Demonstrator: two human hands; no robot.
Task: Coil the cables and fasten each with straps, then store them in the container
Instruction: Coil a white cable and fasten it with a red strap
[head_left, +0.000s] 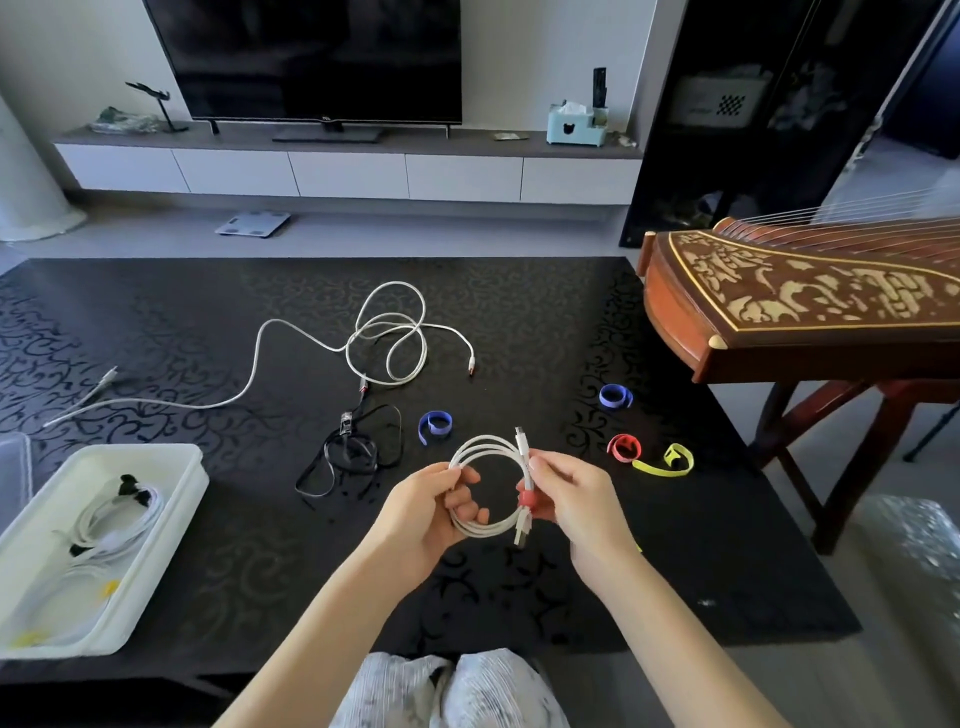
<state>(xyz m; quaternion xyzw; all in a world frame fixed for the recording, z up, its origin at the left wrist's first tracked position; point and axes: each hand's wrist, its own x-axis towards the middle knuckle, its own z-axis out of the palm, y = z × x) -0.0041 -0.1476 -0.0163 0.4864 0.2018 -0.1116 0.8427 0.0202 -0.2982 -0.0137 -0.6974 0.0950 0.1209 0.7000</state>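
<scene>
Both hands pinch the coiled white cable (485, 488): left hand (434, 512) steadies the loop, right hand (569, 499) seemingly cinches a red strap (527, 500). Next, the white container (176, 499) at the table's left edge.

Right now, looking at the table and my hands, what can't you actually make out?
- Red strap on the coiled white cable, head view: the right hand covers its end, so fastening is unclear.
- White container: cut off by the left edge; the cables inside blur together, count unclear.
- Black cable: merges with the dark tablecloth.
</scene>
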